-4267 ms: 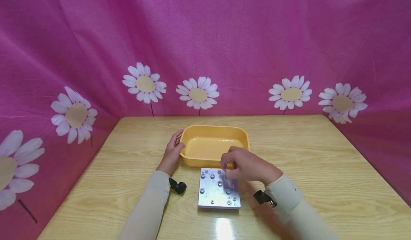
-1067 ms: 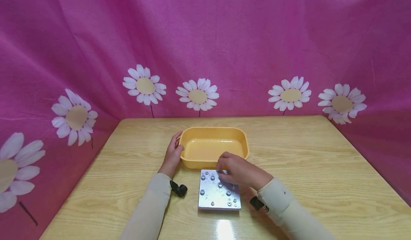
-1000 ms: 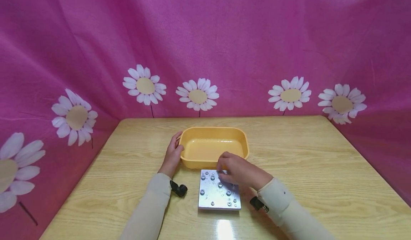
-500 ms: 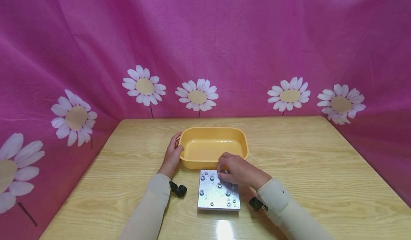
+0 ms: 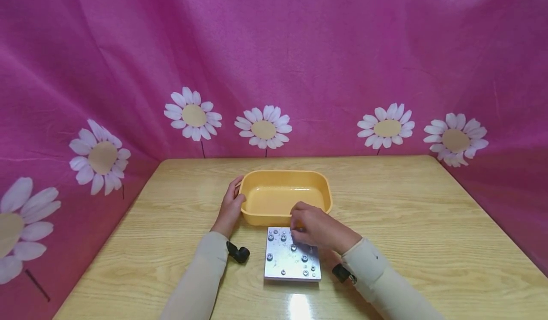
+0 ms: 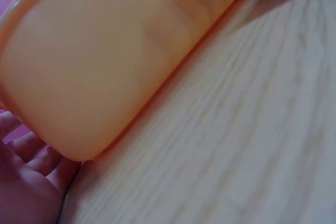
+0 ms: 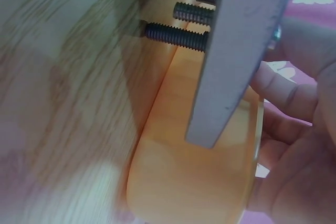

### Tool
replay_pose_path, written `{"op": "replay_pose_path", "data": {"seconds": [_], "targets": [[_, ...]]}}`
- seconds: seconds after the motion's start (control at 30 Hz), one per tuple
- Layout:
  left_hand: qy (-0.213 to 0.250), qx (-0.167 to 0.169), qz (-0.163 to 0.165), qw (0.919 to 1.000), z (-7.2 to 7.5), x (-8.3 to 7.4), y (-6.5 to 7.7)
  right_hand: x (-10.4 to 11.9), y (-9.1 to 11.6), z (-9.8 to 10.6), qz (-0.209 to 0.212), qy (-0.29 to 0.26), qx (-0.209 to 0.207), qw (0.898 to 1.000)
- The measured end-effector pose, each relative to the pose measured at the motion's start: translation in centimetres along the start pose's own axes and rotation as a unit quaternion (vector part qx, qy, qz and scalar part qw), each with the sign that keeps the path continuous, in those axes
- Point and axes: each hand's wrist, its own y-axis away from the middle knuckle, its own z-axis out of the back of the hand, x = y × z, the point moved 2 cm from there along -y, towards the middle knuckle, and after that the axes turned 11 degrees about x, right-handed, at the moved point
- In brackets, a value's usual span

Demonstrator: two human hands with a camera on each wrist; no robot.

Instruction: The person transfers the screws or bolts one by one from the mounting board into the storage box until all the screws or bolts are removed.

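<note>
A square metal plate (image 5: 280, 263) studded with several socket-head bolts sits before a yellow plastic tub (image 5: 284, 199). At the plate's far edge, my right hand (image 5: 321, 227) pinches a bolt (image 7: 275, 36) with thumb and fingertips; in the head view the fingers hide that bolt. Seen from the right wrist, threaded shanks (image 7: 177, 36) stick out below the plate, which stands off the table. My left hand (image 5: 230, 208) grips the tub's left end, thumb at the rim and fingers along the outside. No bolts show inside the tub.
The wood-grain table (image 5: 398, 206) extends to both sides of the tub and plate. A pink curtain (image 5: 325, 68) with printed daisies encloses the back and sides. A small black camera (image 5: 238, 253) is strapped at each wrist.
Since the oldest frame, my right hand has shifted slightly left, its fingers now covering the far-edge bolt. Over the last second, both hands, tub and plate hold nearly the same places.
</note>
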Motion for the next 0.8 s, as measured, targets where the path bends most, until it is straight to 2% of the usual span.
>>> {"op": "replay_pose_path", "data": {"seconds": [0.3, 0.5, 0.8], "targets": [[0.002, 0.002, -0.016, 0.9999, 0.03, 0.01, 0.04, 0.04, -0.01, -0.05, 0.008, 0.013, -0.014, 1.000], [-0.004, -0.001, -0.008, 1.0000, 0.00, 0.14, 0.05, 0.09, -0.04, -0.23, 0.007, 0.019, -0.019, 1.000], [-0.003, -0.005, 0.003, 1.0000, 0.02, 0.06, 0.07, 0.13, -0.15, -0.26, 0.001, 0.029, -0.005, 1.000]]}}
